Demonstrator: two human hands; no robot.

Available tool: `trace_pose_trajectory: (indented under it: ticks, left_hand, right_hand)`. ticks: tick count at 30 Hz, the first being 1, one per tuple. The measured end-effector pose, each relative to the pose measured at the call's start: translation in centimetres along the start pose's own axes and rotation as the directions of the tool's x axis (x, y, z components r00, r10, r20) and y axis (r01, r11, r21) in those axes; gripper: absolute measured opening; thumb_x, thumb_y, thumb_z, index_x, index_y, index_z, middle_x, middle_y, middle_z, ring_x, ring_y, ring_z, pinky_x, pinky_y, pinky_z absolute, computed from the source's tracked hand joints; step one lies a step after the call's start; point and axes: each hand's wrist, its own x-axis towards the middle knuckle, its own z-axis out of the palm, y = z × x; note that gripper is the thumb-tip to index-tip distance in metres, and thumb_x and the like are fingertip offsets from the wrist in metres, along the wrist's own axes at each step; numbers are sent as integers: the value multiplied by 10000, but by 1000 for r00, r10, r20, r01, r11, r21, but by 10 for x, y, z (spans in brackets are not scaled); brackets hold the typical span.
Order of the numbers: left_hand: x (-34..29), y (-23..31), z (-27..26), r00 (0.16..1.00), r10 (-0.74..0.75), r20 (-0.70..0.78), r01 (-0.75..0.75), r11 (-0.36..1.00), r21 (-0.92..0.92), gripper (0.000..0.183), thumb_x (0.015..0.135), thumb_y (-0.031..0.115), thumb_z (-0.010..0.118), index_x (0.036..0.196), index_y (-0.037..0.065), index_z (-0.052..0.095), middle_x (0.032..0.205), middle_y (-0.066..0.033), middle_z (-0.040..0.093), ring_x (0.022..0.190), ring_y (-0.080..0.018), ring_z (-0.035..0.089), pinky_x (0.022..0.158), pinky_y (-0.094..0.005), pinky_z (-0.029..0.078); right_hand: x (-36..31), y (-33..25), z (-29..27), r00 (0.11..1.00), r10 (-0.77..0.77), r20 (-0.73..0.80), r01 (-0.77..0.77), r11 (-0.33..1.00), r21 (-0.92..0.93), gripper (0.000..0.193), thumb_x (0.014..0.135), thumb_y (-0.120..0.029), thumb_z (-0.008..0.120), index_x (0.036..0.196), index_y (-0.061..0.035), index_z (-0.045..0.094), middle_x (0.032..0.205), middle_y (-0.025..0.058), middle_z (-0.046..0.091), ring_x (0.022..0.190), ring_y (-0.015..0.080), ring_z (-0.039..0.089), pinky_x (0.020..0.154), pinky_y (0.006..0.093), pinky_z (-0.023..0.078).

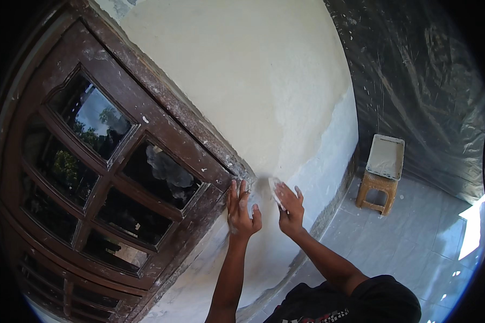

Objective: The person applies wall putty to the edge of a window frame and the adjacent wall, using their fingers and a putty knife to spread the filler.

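My right hand presses a small flat white pad against the wall. The pad is dusted white; whether it is a sanding pad or folded sandpaper I cannot tell. Close by on the left, my left hand rests with its fingers stretched out where the wall meets the brown wooden door frame. White dust marks its fingers, and nothing shows in it. The wall is cream plaster above, with a whiter patch lower down and to the right.
At the left stands a brown door with glass panes and white splatters. On the right, a tray of whitish material sits on a tan plastic stool. Dark plastic sheeting hangs behind it, above the grey tiled floor.
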Motion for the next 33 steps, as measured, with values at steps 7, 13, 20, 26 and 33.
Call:
trace_pose_trajectory:
  ticks: [7, 13, 20, 26, 33]
  left_hand:
    - [4, 4, 6, 1000, -18, -12, 18, 1000, 9, 410, 888, 109, 519, 1259, -52, 452, 1388, -304, 514, 1321, -570, 412, 1059, -655, 339]
    - [-2, 6, 3, 998, -56, -9, 56, 997, 45, 397, 890, 117, 511, 1245, -54, 460, 1383, -311, 516, 1330, -568, 402, 1067, -657, 334]
    - [3, 4, 6, 996, -71, -47, 75, 994, 80, 378, 881, 114, 514, 1220, -48, 473, 1368, -306, 535, 1339, -560, 399, 1069, -663, 327]
    - [1, 2, 10, 994, -101, -49, 106, 990, 92, 385, 878, 115, 520, 1226, -43, 474, 1375, -305, 530, 1341, -557, 397, 1073, -661, 320]
    - [-1, 3, 5, 997, -81, 17, 80, 995, 53, 423, 874, 118, 529, 1256, -48, 456, 1400, -308, 504, 1345, -561, 386, 1083, -660, 306]
  right_hand:
    - [100, 62, 21, 983, 90, -162, -104, 992, -77, 535, 883, 55, 532, 1373, -154, 591, 1478, 104, 512, 1435, 314, 386, 1161, 547, 204]
    - [-21, 45, 14, 990, 93, 110, -93, 996, -4, 505, 869, 43, 553, 1341, -124, 616, 1448, 118, 541, 1416, 325, 419, 1167, 542, 185]
    - [57, 68, -12, 968, 201, -153, -197, 980, 39, 526, 888, 86, 527, 1384, -85, 564, 1428, 144, 556, 1386, 318, 461, 1155, 474, 272]
    - [-7, 50, 19, 980, 188, 61, -187, 982, -23, 541, 864, 46, 567, 1373, -136, 586, 1469, 125, 513, 1425, 347, 392, 1140, 531, 266]
    - [-11, 23, -11, 986, 160, 37, -163, 978, 132, 487, 843, 125, 531, 1286, -49, 635, 1306, 186, 631, 1295, 354, 552, 1090, 447, 381]
